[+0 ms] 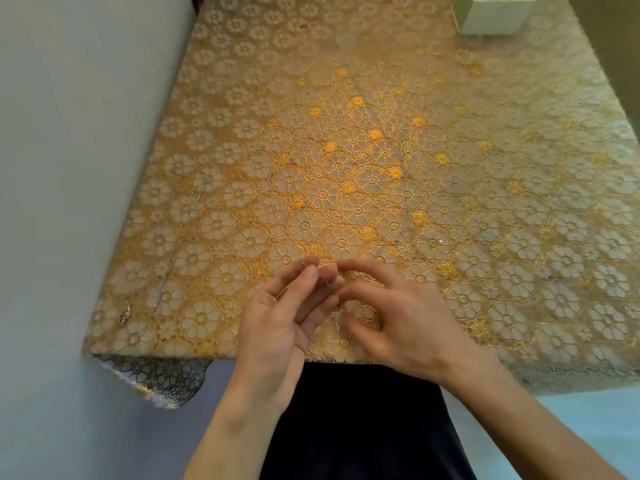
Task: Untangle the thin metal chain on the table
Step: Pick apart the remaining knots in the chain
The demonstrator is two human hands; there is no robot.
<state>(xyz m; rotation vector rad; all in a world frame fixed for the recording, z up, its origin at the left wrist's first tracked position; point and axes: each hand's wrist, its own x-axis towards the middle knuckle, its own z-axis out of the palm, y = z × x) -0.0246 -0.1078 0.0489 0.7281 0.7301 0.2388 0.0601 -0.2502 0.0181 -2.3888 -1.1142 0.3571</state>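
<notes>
Left hand [277, 327]: fingers nearly straight, chain [323, 276] draped over them for support.
Right hand [398, 320]: curled, pinching chain to tease loops.

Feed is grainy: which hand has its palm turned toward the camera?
The left hand: its palm faces the camera, the thin chain lying across its fingertips; the right hand shows its back.

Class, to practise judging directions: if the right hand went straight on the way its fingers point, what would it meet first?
Most likely the thin chain and the fingertips of the left hand: the right hand points left at them, nearly touching. Depth is unclear.
</notes>
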